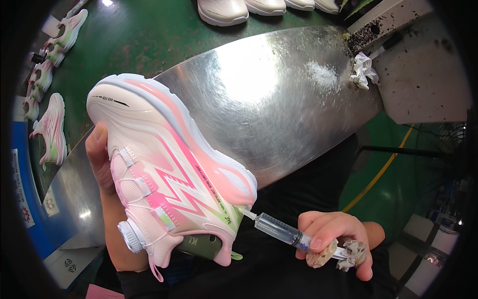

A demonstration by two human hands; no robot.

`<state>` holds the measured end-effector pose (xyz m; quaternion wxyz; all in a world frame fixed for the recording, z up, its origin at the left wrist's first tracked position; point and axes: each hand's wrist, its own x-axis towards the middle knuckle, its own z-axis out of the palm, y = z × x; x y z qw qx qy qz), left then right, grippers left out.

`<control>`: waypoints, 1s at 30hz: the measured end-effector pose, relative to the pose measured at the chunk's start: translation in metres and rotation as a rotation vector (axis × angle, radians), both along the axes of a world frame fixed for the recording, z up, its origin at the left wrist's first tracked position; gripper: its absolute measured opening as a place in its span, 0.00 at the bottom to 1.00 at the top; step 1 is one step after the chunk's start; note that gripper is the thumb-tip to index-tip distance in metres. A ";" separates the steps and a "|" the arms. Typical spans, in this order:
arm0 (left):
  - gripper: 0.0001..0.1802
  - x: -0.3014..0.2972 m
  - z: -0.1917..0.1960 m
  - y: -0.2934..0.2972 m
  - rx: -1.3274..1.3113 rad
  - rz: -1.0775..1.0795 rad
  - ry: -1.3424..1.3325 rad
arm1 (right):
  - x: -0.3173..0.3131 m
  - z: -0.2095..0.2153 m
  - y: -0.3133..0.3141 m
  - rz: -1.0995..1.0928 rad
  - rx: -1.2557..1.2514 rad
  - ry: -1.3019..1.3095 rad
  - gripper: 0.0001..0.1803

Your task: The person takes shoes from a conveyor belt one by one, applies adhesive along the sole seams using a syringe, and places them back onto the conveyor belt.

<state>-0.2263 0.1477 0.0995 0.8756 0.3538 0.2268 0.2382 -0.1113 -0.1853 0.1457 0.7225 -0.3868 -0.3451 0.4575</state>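
A pink and white sports shoe [154, 144] with a green heel lies tilted on its side in the air, its toe toward the upper left. My left hand [99, 154] is wrapped round it from behind; the thumb shows by the toe and most fingers are hidden. On the collar side sits a white lacing dial [132, 236]. My right hand [338, 234] grips a clear syringe [279, 230], whose plunger end is wrapped in crumpled paper or tape [353, 254]. The syringe's white nozzle meets the heel near the edge of the sole.
Beneath the shoe is a shiny metal plate [209, 99] on a green surface [139, 35]. White flakes [322, 75] and a crumpled tissue [364, 71] lie at its right. Several shoes stand along the far edge; more, including a pink and green shoe [51, 128], line the left.
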 end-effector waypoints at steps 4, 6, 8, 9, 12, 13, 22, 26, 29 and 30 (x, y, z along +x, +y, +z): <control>0.25 -0.019 0.007 0.008 0.010 0.004 0.044 | -0.002 -0.002 0.001 0.019 0.064 0.019 0.44; 0.28 -0.016 0.009 0.002 -0.093 0.001 -0.006 | -0.002 -0.004 0.000 0.018 0.062 0.029 0.44; 0.28 -0.005 0.001 0.002 -0.138 -0.052 -0.035 | 0.000 -0.008 -0.002 -0.007 0.043 0.023 0.44; 0.29 0.000 -0.002 0.002 -0.174 -0.088 -0.062 | 0.001 -0.010 -0.002 -0.018 0.042 0.006 0.44; 0.29 -0.009 0.011 0.004 -0.159 -0.130 -0.043 | 0.000 -0.012 -0.002 0.006 0.071 -0.007 0.44; 0.29 -0.002 0.004 0.003 -0.170 -0.148 -0.046 | 0.001 -0.015 -0.003 -0.003 0.061 -0.035 0.44; 0.30 0.003 0.018 -0.012 -0.209 -0.158 0.025 | 0.002 -0.024 -0.002 -0.014 0.110 -0.086 0.44; 0.31 0.000 0.020 -0.019 -0.253 -0.127 0.114 | 0.001 -0.033 -0.007 -0.061 0.110 -0.043 0.44; 0.31 -0.011 0.028 -0.018 -0.244 -0.068 0.235 | 0.002 -0.038 -0.004 -0.080 0.124 -0.041 0.44; 0.31 -0.030 0.047 -0.021 -0.179 -0.008 0.278 | 0.001 -0.033 0.003 -0.031 0.154 -0.054 0.45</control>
